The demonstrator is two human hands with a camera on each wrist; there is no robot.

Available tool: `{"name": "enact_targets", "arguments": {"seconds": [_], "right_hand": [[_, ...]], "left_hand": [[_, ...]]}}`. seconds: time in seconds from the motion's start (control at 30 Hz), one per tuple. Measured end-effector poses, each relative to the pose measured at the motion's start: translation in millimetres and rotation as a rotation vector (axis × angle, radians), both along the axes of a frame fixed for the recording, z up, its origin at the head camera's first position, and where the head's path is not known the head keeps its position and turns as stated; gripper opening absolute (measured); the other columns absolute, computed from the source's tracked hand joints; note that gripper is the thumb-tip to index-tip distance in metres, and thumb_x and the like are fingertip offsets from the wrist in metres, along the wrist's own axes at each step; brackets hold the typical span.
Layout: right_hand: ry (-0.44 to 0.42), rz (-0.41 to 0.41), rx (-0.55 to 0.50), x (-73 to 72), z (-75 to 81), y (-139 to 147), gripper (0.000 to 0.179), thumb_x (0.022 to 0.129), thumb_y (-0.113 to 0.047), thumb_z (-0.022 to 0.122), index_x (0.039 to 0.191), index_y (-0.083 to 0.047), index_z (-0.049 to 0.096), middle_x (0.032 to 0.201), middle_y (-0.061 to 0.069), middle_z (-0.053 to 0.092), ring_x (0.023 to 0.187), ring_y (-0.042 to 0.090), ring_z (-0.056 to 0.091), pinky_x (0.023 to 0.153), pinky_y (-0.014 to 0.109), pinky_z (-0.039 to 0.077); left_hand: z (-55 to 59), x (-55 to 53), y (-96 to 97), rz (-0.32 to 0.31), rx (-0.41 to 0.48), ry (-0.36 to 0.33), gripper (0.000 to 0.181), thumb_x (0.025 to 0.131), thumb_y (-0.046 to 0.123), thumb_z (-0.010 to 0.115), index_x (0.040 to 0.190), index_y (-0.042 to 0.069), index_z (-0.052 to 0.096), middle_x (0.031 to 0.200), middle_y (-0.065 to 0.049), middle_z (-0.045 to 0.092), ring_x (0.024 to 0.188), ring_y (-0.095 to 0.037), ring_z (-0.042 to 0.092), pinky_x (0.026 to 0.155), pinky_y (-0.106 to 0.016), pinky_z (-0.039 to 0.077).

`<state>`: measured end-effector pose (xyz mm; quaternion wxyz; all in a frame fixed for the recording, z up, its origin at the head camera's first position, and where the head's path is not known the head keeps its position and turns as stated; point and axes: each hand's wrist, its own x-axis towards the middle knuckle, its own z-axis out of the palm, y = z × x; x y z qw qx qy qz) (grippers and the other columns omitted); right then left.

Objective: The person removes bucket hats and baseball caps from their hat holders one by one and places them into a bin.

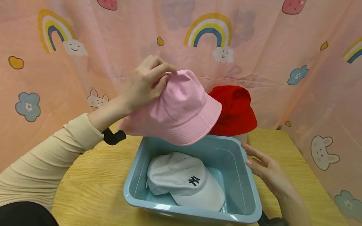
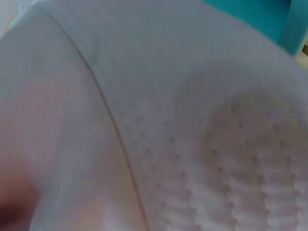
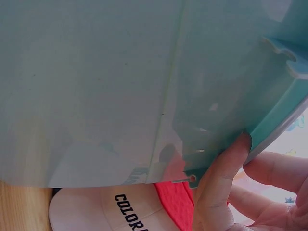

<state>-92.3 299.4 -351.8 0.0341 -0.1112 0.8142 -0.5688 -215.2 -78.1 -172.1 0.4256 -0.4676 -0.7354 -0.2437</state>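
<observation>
My left hand (image 1: 150,78) pinches the crown of a pink bucket hat (image 1: 183,106), holding it up over the back of a light blue plastic bin (image 1: 133,188). The hat's brim fills most of the left wrist view. Inside the bin lies a white baseball cap (image 1: 178,175) with a dark "NY" logo, its visor toward the front right. My right hand (image 1: 268,172) holds the bin's right rim near the back corner. In the right wrist view, its thumb and a finger (image 3: 274,168) lie on either side of that rim.
Behind the bin, a red bucket hat (image 1: 232,113) sits above a pale cap (image 3: 110,209) with dark lettering that starts "COLOR". The bin stands on a yellow wood-grain table (image 1: 93,179). A pink curtain (image 1: 127,34) with rainbow and bunny prints hangs behind and at the right.
</observation>
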Motion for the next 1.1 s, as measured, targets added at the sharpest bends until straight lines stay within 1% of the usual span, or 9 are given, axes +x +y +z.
{"name": "enact_targets", "arguments": {"seconds": [0.07, 0.17, 0.27, 0.4, 0.57, 0.67, 0.87, 1.0, 1.1], "right_hand": [[0.006, -0.004, 0.002, 0.0, -0.3, -0.4, 0.056, 0.097, -0.013, 0.05, 0.15, -0.013, 0.032, 0.131, -0.012, 0.052, 0.111, 0.001, 0.061, 0.091, 0.053, 0.051], [0.012, -0.009, -0.003, -0.2, -0.5, -1.0, 0.056, 0.097, -0.013, 0.05, 0.15, -0.012, 0.032, 0.13, -0.013, 0.052, 0.111, 0.0, 0.061, 0.091, 0.063, 0.048], [0.014, -0.013, -0.002, -0.2, -0.5, -1.2, 0.056, 0.097, -0.014, 0.05, 0.15, -0.013, 0.032, 0.13, -0.014, 0.052, 0.111, 0.0, 0.06, 0.09, 0.064, 0.047], [0.008, -0.015, 0.001, 0.1, -0.4, -1.0, 0.057, 0.097, -0.014, 0.051, 0.15, -0.013, 0.032, 0.13, -0.014, 0.052, 0.111, 0.0, 0.06, 0.09, 0.065, 0.046], [-0.006, -0.021, 0.008, -0.2, -0.5, -0.9, 0.057, 0.097, -0.016, 0.051, 0.15, -0.015, 0.032, 0.13, -0.015, 0.051, 0.11, -0.001, 0.06, 0.091, 0.064, 0.047], [-0.01, -0.023, 0.008, -0.2, -0.6, -0.8, 0.057, 0.097, -0.016, 0.051, 0.15, -0.015, 0.032, 0.13, -0.015, 0.051, 0.11, -0.001, 0.06, 0.091, 0.063, 0.047], [-0.006, -0.017, 0.009, -0.4, -0.9, -1.0, 0.057, 0.097, -0.015, 0.051, 0.151, -0.014, 0.032, 0.131, -0.014, 0.051, 0.111, 0.0, 0.06, 0.092, 0.061, 0.048], [-0.012, -0.021, 0.013, -0.6, -1.1, -0.8, 0.058, 0.097, -0.016, 0.051, 0.151, -0.014, 0.031, 0.131, -0.014, 0.05, 0.111, -0.001, 0.059, 0.092, 0.055, 0.05], [-0.024, -0.031, 0.017, -0.4, -1.6, -0.1, 0.059, 0.097, -0.017, 0.052, 0.151, -0.013, 0.03, 0.13, -0.014, 0.05, 0.111, -0.001, 0.058, 0.091, 0.041, 0.052]], "left_hand": [[-0.6, 4.1, 2.8, -0.009, -0.02, 0.01, 0.022, 0.089, -0.002, 0.052, 0.097, 0.008, 0.069, 0.087, -0.014, 0.059, 0.081, -0.027, 0.051, 0.071, -0.032, 0.04], [-1.2, 11.1, 6.1, -0.016, -0.055, 0.012, 0.023, 0.09, -0.002, 0.05, 0.099, 0.008, 0.069, 0.088, -0.012, 0.059, 0.081, -0.026, 0.05, 0.071, -0.031, 0.042], [-1.6, 17.0, 8.9, -0.032, -0.083, 0.005, 0.024, 0.09, 0.0, 0.05, 0.102, 0.009, 0.069, 0.09, -0.011, 0.059, 0.083, -0.024, 0.051, 0.071, -0.03, 0.044], [-1.9, 22.4, 12.6, -0.054, -0.094, 0.021, 0.025, 0.091, 0.0, 0.049, 0.103, 0.009, 0.069, 0.089, -0.01, 0.059, 0.084, -0.023, 0.052, 0.071, -0.028, 0.045], [-3.4, 27.0, 17.2, -0.073, -0.094, 0.084, 0.026, 0.09, -0.001, 0.048, 0.099, 0.009, 0.07, 0.086, -0.009, 0.059, 0.081, -0.022, 0.052, 0.068, -0.027, 0.045], [-5.6, 30.4, 20.4, -0.08, -0.097, 0.133, 0.026, 0.089, -0.002, 0.049, 0.095, 0.01, 0.071, 0.085, -0.009, 0.06, 0.078, -0.022, 0.052, 0.064, -0.027, 0.046], [-9.1, 40.5, 26.2, -0.092, -0.118, 0.23, 0.026, 0.088, -0.003, 0.051, 0.093, 0.011, 0.071, 0.083, -0.008, 0.061, 0.073, -0.021, 0.051, 0.061, -0.026, 0.045], [-12.1, 47.3, 28.7, -0.096, -0.153, 0.263, 0.023, 0.088, -0.003, 0.056, 0.095, 0.013, 0.071, 0.083, -0.007, 0.06, 0.075, -0.02, 0.053, 0.063, -0.025, 0.047], [-14.4, 51.6, 30.5, -0.084, -0.163, 0.297, 0.023, 0.087, -0.003, 0.058, 0.096, 0.015, 0.07, 0.083, -0.006, 0.06, 0.076, -0.019, 0.054, 0.062, -0.025, 0.047]]}}
